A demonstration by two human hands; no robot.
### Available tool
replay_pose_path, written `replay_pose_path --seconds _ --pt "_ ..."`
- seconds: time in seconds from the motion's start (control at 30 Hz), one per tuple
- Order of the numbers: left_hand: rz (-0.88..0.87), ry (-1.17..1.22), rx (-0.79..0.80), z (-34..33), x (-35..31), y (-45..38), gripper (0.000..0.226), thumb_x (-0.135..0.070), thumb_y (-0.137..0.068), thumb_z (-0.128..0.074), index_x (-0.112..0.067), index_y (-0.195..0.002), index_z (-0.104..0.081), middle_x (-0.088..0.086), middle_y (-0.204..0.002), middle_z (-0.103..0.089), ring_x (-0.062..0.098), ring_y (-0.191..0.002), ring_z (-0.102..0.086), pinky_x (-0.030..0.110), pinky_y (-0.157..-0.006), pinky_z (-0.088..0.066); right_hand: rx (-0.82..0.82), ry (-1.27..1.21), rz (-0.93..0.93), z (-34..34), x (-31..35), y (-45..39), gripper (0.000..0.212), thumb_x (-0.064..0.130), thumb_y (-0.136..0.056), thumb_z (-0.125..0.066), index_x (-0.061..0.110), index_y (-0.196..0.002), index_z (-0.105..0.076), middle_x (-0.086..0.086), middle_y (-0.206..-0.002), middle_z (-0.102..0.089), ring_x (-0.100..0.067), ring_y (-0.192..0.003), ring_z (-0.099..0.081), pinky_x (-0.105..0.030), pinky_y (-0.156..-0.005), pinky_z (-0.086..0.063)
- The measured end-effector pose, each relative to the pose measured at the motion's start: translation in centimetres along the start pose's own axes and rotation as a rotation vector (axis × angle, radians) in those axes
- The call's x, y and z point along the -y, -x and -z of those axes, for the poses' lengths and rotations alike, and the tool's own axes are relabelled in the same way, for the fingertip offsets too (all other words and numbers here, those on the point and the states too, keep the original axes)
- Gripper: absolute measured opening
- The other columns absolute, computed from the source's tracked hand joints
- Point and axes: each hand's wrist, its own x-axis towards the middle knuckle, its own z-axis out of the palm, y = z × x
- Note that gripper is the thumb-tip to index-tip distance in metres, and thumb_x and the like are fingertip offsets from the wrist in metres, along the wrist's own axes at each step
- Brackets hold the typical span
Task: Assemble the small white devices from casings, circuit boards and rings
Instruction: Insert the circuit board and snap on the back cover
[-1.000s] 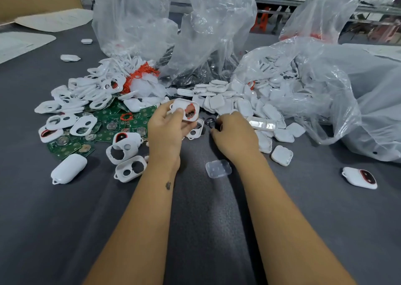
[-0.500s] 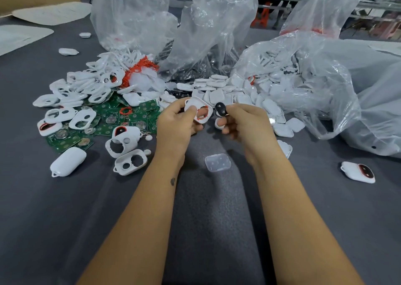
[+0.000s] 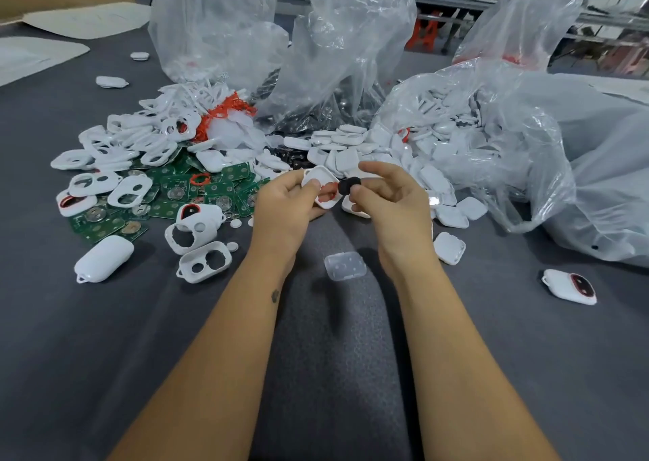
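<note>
Above the grey felt table, centre of view, the left hand grips a white casing by thumb and curled fingers, tilted up, its open side facing the right hand; a red ring shows inside it. The right hand pinches a small black round part between thumb and forefinger, just beside the casing's edge; whether the two touch cannot be told. Both hands are raised off the table, forearms running back to the bottom edge. Just below the right wrist lies a clear plastic lid, flat on the felt. Near it to the right sits one white square cover, apart from the rest. Behind the hands, partly hidden by them, is a heap of white square covers spilling from an open clear bag. Left of the hands lie green circuit boards, overlapped by white casing frames with oval cut-outs. Two frames lie nearest the left wrist, and a closed white shell beside them. A tangle of orange-red rings sits at the back of the frame pile, against an upright clear bag. A middle bag holds dark parts, blurred through plastic. Far right, alone on the felt, lies an assembled device, white with red-rimmed dark window.
</note>
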Motion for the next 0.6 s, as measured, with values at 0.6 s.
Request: replay_pose_path --seconds 0.6 --pt "0.055 0.045 0.076 -0.32 -0.06 0.46 0.017 -0.003 -0.096 -0.054 0.001 -0.106 -0.067 0.016 -0.097 -0.074 0.022 -0.086 -0.073 0.025 -0.071 -0.058 -0.097 0.43 0.17 -0.96 -0.67 0.32 0.009 0.008 -0.084 -0.07 0.016 -0.086 -0.072 -0.002 -0.095 -0.065 -0.012 -0.089 -0.062 -0.029 -0.085 -0.049"
